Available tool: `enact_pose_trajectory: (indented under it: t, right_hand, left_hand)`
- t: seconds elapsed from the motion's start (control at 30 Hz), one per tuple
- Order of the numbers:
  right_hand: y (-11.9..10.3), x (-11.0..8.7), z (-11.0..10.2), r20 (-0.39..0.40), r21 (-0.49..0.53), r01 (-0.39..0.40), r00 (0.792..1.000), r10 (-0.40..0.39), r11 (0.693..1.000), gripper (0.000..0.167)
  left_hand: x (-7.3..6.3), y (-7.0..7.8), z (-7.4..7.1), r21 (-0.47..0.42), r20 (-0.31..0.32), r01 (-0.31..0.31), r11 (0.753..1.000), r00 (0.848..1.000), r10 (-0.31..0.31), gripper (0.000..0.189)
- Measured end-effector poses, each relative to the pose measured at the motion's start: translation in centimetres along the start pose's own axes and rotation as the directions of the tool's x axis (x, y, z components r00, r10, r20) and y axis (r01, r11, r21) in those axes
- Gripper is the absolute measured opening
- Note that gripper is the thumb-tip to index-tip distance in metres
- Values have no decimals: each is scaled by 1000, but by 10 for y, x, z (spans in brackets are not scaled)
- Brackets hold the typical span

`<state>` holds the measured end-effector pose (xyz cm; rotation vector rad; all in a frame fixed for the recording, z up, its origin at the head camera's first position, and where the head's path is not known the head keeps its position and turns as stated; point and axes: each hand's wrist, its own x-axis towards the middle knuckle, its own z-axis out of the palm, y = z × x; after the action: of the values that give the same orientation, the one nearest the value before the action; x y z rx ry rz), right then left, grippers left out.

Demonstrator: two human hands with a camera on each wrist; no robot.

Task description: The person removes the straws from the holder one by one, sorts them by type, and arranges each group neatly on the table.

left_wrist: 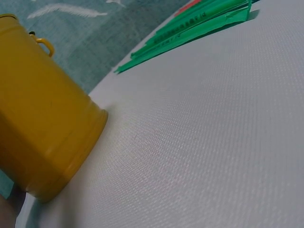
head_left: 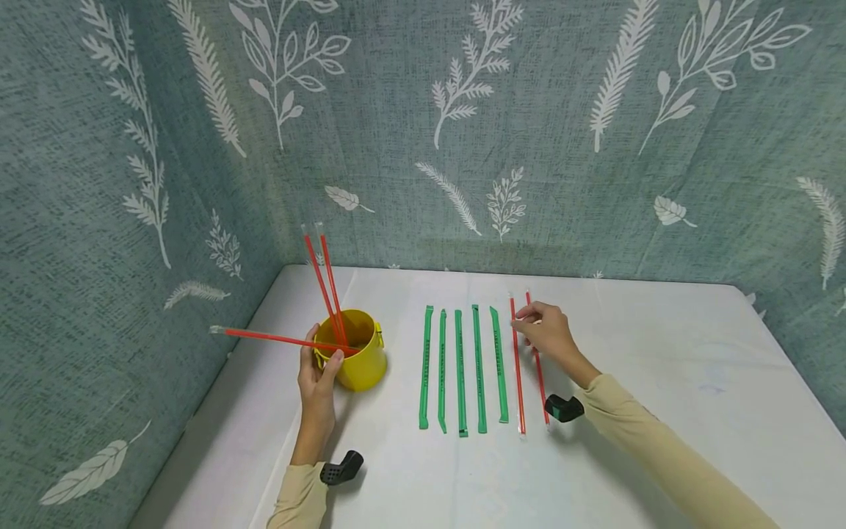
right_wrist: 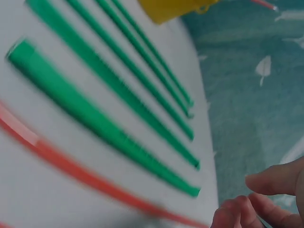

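My left hand (head_left: 319, 389) grips the side of a small yellow bucket (head_left: 366, 371), its thumb at the near rim. Two red straws (head_left: 317, 273) in clear wrappers lean up out of the bucket. Another red straw (head_left: 264, 336) lies across the rim by the left thumb, its far end sticking out to the left. Over at the right, my right hand (head_left: 548, 334) hovers above two wrapped red straws (head_left: 518, 389) lying side by side, fingertips close over the left one. The right wrist view shows a gap between thumb and bent fingers (right_wrist: 237, 211), with nothing in it.
Several green paper-wrapped straws (head_left: 460, 375) lie in a row between the bucket and the red straws. All rest on a white-covered table (head_left: 661, 353). A green leaf-patterned cloth (head_left: 396, 88) hangs behind and at the left.
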<state>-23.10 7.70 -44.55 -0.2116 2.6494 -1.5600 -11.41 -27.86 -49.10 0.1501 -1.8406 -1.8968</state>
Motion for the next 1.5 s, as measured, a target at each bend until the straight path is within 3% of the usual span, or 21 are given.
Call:
enact_pose_trajectory:
  t: [0.57,0.93,1.2,1.5]
  right_hand:
    - [-58,-1,25,32,179,80,996,-87,981,19]
    - [-94,-5,39,90,379,59,991,-100,924,20]
    - [-116,-9,50,116,442,82,982,-148,893,18]
    - [-133,-9,68,138,443,128,968,-209,887,20]
  left_hand:
    - [0,2,-1,-4,-6,7,1000,1000,-7,60]
    - [0,1,-1,-13,-6,-1,1000,1000,1,61]
    - [0,1,-1,-20,2,2,1000,1000,-2,60]
    - [0,0,-1,-4,1,-1,1000,1000,1,59]
